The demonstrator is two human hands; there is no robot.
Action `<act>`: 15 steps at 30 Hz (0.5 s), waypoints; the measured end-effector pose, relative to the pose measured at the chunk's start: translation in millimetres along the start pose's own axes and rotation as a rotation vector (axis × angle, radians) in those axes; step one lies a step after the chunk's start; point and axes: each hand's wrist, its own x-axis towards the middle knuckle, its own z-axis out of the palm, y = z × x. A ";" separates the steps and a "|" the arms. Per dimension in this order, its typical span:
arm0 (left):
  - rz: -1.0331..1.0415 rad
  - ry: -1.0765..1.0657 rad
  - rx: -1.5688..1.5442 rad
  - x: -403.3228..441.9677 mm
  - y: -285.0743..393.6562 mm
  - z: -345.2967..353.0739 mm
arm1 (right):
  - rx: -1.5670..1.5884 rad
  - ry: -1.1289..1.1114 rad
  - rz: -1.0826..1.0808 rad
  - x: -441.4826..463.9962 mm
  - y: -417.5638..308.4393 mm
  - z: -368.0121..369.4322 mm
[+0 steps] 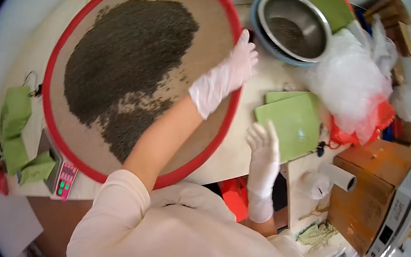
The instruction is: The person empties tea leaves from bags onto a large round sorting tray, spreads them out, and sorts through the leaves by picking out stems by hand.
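A large round tray (226, 123) with a red rim holds a wide heap of dark, fine, loose leaf-like material (126, 54). My left hand (237, 62), in a thin white glove, reaches across the tray to its right rim. Its fingers are apart and slightly bent over the edge, with nothing visible in them. Whether they touch the rim I cannot tell. My right hand (264, 152), also gloved, is raised at the table's front edge with fingers stretched out. It is beside a stack of flat green packets (293, 124) and holds nothing visible.
A steel bowl (320, 26) with some dark material sits in a blue basket (257, 22) behind. Clear plastic bags (350, 70), a red bag (383, 119) and a cardboard box (369, 178) stand right. Left are a scale (66, 181) and green pouches (16, 112).
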 end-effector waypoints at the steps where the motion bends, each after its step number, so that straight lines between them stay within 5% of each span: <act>1: 0.010 -0.051 0.025 -27.1 -6.7 -14.9 | 0.219 -0.067 0.075 5.4 -5.4 7.7; 5: 0.104 -0.357 0.080 -130.4 -34.8 -49.7 | 0.670 -0.199 0.323 19.9 6.9 47.6; 9: 0.350 -0.231 0.085 -180.9 -29.8 -81.8 | 0.977 -0.301 0.556 6.1 46.7 97.5; 11: 0.211 -0.156 0.005 -206.7 -14.8 -93.6 | 1.275 -0.466 0.633 -3.1 71.3 103.6; 13: 0.313 -0.161 0.000 -219.6 -26.3 -119.6 | 1.168 -0.352 0.670 -12.7 65.7 142.1; 15: 0.515 -0.049 -0.012 -232.9 -41.2 -132.4 | 1.447 -0.492 0.715 -17.7 82.8 153.4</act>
